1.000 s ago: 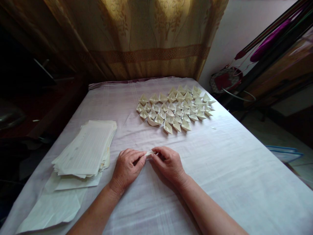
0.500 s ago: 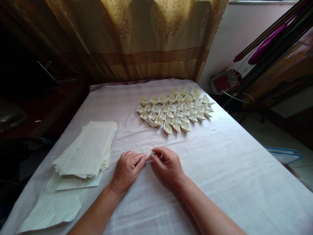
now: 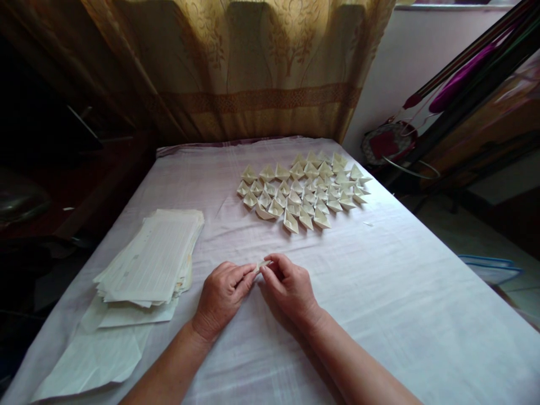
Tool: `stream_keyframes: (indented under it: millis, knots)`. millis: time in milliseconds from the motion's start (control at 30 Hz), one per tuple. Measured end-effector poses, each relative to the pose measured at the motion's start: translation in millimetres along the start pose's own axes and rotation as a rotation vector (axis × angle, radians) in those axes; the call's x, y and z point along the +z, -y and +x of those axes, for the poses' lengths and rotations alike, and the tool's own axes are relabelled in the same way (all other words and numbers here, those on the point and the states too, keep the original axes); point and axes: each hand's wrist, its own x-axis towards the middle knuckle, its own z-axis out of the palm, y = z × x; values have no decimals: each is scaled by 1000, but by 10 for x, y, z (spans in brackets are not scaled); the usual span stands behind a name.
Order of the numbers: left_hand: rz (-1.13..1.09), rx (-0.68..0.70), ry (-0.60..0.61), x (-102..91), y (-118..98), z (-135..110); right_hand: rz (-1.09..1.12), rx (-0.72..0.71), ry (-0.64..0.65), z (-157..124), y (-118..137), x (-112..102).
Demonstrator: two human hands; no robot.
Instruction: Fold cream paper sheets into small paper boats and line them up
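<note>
My left hand (image 3: 222,294) and my right hand (image 3: 287,286) meet near the front middle of the white cloth-covered table (image 3: 396,298). Both pinch a small folded piece of white paper (image 3: 263,264) between thumbs and fingertips, just above the cloth. Most of that paper is hidden by the fingers. Farther back lies a cluster of several small folded paper boats (image 3: 301,189), set close together in rows.
A stack of lined paper sheets (image 3: 152,259) rests at the left, over a few loose larger sheets (image 3: 90,360). A gold patterned curtain (image 3: 253,67) hangs behind the table. Dark furniture stands left; poles and a round red object (image 3: 390,140) stand right.
Both hands have stayed in place, with fingers shifting slightly on the small paper. The view has tilted down a little.
</note>
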Motion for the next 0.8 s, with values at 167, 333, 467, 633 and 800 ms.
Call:
stream_keyframes:
  millis: [167, 333, 467, 633, 800]
  knots:
    - [11, -5, 7, -1, -24, -8, 37, 15, 30, 6, 11, -6]
    - [41, -26, 9, 3, -50, -9, 18, -6, 43, 0, 9, -3]
    - [61, -28, 2, 20, -43, -9, 0, -29, 42, 1, -3, 10]
    - [93, -7, -47, 51, -15, -16, -29, -62, 41, 0, -4, 25]
    - [175, 9, -87, 84, -24, -19, -89, -163, 9, -7, -12, 28]
